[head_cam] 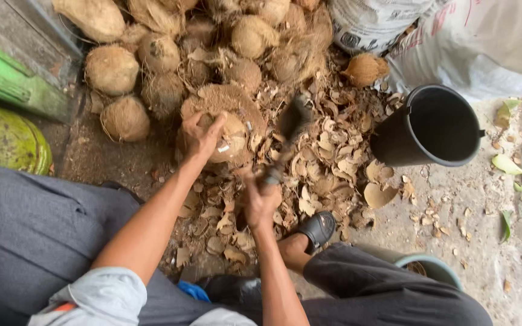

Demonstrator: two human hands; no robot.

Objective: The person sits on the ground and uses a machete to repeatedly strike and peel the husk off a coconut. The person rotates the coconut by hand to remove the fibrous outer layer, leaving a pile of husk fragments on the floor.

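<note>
My left hand (200, 134) grips a brown coconut (232, 137) that rests on a round wooden block (222, 99). My right hand (261, 198) is closed on the handle of a dark cleaver (291, 124). The blade is blurred and hangs just right of the coconut, over the shell chips. A white patch shows on the coconut beside my left fingers.
A heap of husked coconuts (170, 42) lies behind the block. Shell fragments (327, 157) cover the ground. A black bucket (433, 124) stands at right, white sacks (454, 36) behind it. A green cylinder (4, 139) is at left. My sandalled foot (315, 229) is near a grey-green tub (433, 268).
</note>
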